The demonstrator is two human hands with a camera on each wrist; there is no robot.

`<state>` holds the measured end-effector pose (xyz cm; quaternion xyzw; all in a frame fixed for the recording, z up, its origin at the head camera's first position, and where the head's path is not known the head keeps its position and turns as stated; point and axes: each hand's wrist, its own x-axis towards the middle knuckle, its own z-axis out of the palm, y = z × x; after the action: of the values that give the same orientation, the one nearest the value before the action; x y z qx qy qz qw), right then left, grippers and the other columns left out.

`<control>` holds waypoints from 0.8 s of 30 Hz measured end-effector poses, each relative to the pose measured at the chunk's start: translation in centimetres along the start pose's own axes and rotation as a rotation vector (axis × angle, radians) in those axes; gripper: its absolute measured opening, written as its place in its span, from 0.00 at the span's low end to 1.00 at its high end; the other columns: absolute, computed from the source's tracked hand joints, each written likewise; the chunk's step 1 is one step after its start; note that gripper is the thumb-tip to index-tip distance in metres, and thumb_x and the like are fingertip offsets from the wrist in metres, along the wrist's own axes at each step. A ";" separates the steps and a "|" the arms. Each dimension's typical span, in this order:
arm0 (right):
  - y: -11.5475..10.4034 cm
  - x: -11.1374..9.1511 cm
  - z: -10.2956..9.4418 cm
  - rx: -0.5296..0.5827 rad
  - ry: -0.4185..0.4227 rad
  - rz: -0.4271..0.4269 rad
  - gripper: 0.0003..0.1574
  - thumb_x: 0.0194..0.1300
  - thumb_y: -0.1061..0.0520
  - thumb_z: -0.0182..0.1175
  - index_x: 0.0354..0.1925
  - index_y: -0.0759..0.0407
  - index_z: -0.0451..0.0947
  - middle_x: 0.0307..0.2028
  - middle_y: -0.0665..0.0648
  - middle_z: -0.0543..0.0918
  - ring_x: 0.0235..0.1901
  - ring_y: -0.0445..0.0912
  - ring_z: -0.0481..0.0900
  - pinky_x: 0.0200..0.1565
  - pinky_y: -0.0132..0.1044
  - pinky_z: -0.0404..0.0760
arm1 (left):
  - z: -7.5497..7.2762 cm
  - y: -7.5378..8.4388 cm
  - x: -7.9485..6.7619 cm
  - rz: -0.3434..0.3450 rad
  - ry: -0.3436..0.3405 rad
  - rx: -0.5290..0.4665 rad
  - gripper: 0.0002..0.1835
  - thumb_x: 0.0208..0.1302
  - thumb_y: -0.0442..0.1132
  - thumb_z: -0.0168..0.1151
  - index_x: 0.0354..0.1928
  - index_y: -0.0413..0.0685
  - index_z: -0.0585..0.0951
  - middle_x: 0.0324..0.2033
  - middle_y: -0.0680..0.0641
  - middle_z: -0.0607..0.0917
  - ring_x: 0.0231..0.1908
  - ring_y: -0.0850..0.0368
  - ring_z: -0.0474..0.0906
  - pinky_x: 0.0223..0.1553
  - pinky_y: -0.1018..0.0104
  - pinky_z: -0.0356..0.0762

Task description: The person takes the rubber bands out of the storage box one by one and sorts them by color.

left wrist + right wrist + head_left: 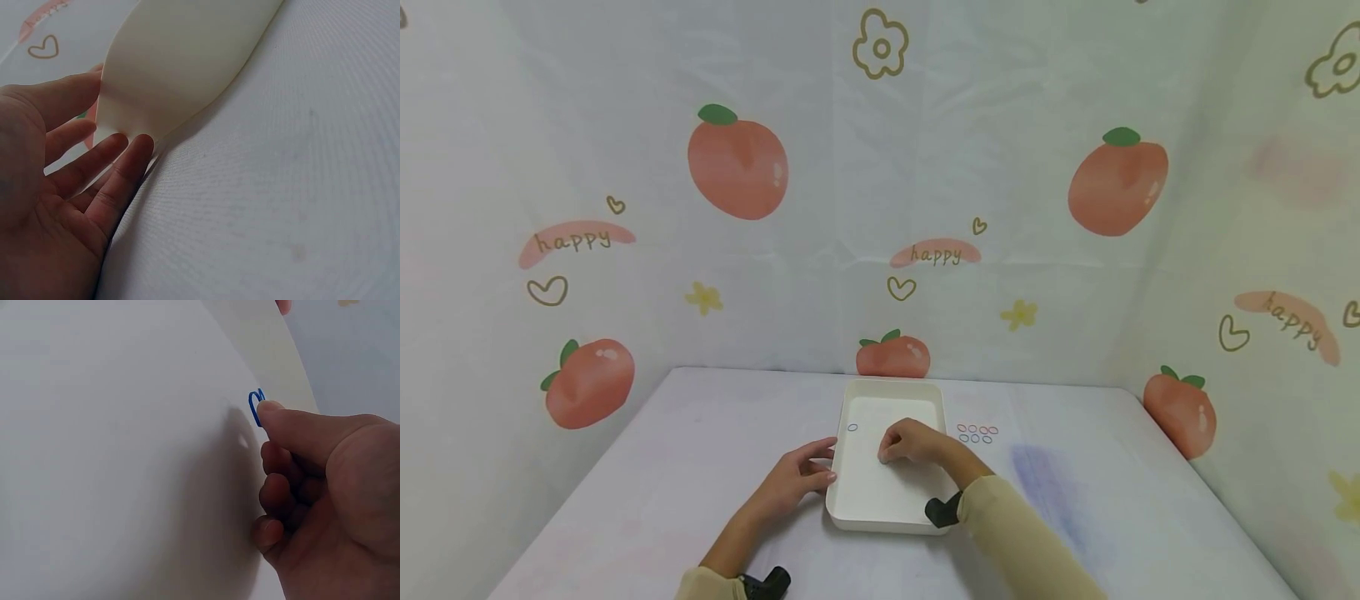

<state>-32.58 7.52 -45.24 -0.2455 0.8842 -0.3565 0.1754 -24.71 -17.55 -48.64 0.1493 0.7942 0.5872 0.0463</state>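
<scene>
A shallow white rectangular tray [887,508] lies on the table in the head view. Over its middle, my right hand [913,442] pinches a small blue ring [252,407] between thumb and finger, and part of the ring is hidden by the thumb. In the right wrist view the ring stands upright above the white tray floor. A second small blue ring [848,427] lies flat inside the tray, near its far left side. My left hand [786,482] has its fingertips at the tray's left wall, fingers spread and gently bent.
Right of the tray, several small red rings [972,428] lie in a row, with blue ones [964,438] in a row nearer me. A patterned white curtain [820,183] closes off the table's back and sides.
</scene>
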 end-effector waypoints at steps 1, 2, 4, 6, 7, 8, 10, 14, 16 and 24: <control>-0.1 -0.1 -0.1 -0.006 0.004 -0.002 0.05 0.62 0.61 0.66 0.28 0.57 0.82 0.25 0.49 0.78 0.28 0.42 0.71 0.31 0.33 0.71 | 0.0 0.0 0.0 0.000 0.000 -0.001 0.31 0.63 0.30 0.63 0.67 0.30 0.65 0.55 0.29 0.75 0.46 0.43 0.80 0.40 0.61 0.82; -0.1 -0.2 -0.2 -0.012 0.006 0.002 0.05 0.62 0.61 0.66 0.28 0.56 0.82 0.25 0.49 0.78 0.29 0.42 0.72 0.32 0.33 0.71 | 0.0 0.0 0.0 0.000 -0.001 0.001 0.31 0.63 0.31 0.63 0.67 0.30 0.65 0.55 0.29 0.75 0.46 0.44 0.80 0.40 0.61 0.82; -0.3 -0.3 -0.5 -0.016 0.013 -0.003 0.05 0.63 0.61 0.65 0.29 0.57 0.81 0.26 0.49 0.78 0.29 0.43 0.72 0.33 0.33 0.71 | 0.0 0.1 0.0 0.002 -0.003 0.003 0.32 0.63 0.31 0.63 0.67 0.31 0.65 0.55 0.30 0.75 0.46 0.45 0.80 0.40 0.62 0.82; -0.5 -0.4 -0.9 -0.016 0.017 -0.014 0.05 0.63 0.62 0.64 0.29 0.57 0.81 0.26 0.49 0.78 0.30 0.43 0.72 0.33 0.34 0.72 | 0.0 0.3 -0.1 0.002 0.000 -0.004 0.32 0.63 0.33 0.64 0.67 0.32 0.66 0.56 0.31 0.75 0.46 0.46 0.80 0.40 0.62 0.82; -0.6 -0.4 -1.2 -0.021 0.022 -0.024 0.04 0.63 0.62 0.64 0.30 0.58 0.81 0.26 0.49 0.78 0.30 0.43 0.72 0.33 0.34 0.72 | -0.1 0.4 -0.2 0.003 0.001 -0.006 0.32 0.63 0.33 0.65 0.67 0.33 0.66 0.56 0.32 0.75 0.46 0.46 0.80 0.40 0.63 0.82; -0.6 -0.5 -1.4 -0.013 0.025 -0.027 0.04 0.63 0.63 0.64 0.30 0.58 0.81 0.26 0.49 0.78 0.30 0.43 0.72 0.33 0.34 0.71 | -0.1 0.5 -0.2 0.005 -0.001 -0.006 0.32 0.63 0.34 0.65 0.67 0.33 0.66 0.55 0.32 0.75 0.46 0.46 0.80 0.41 0.62 0.82; -0.6 -0.6 -2.0 -0.002 0.032 -0.040 0.04 0.64 0.63 0.64 0.31 0.59 0.80 0.26 0.49 0.77 0.30 0.43 0.71 0.33 0.34 0.71 | -0.1 0.5 -0.2 0.007 -0.002 -0.004 0.33 0.62 0.35 0.65 0.67 0.34 0.67 0.55 0.32 0.75 0.46 0.46 0.80 0.41 0.62 0.82; -0.5 -1.0 -3.1 0.023 0.054 -0.050 0.03 0.64 0.63 0.63 0.32 0.61 0.80 0.27 0.49 0.77 0.32 0.43 0.71 0.35 0.35 0.71 | -0.1 0.3 -0.1 0.006 -0.003 0.012 0.33 0.63 0.36 0.66 0.68 0.36 0.67 0.56 0.34 0.76 0.47 0.46 0.80 0.41 0.63 0.82; -0.3 -1.2 -3.7 0.035 0.068 -0.059 0.03 0.64 0.64 0.62 0.32 0.62 0.80 0.28 0.49 0.77 0.33 0.43 0.71 0.37 0.35 0.72 | -0.1 0.2 -0.1 0.005 -0.001 0.020 0.33 0.63 0.37 0.66 0.68 0.36 0.68 0.56 0.34 0.76 0.47 0.46 0.80 0.41 0.63 0.82; 0.8 -2.6 -5.8 0.050 0.145 -0.063 0.03 0.67 0.64 0.59 0.34 0.63 0.78 0.30 0.51 0.77 0.33 0.44 0.72 0.37 0.36 0.74 | 0.0 0.5 -0.2 -0.005 0.004 0.014 0.32 0.63 0.36 0.65 0.68 0.36 0.67 0.56 0.34 0.76 0.47 0.46 0.80 0.41 0.63 0.82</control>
<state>-33.50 12.60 -41.51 -0.2425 0.8772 -0.4007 0.1057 -24.43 -17.50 -48.22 0.1466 0.7987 0.5818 0.0450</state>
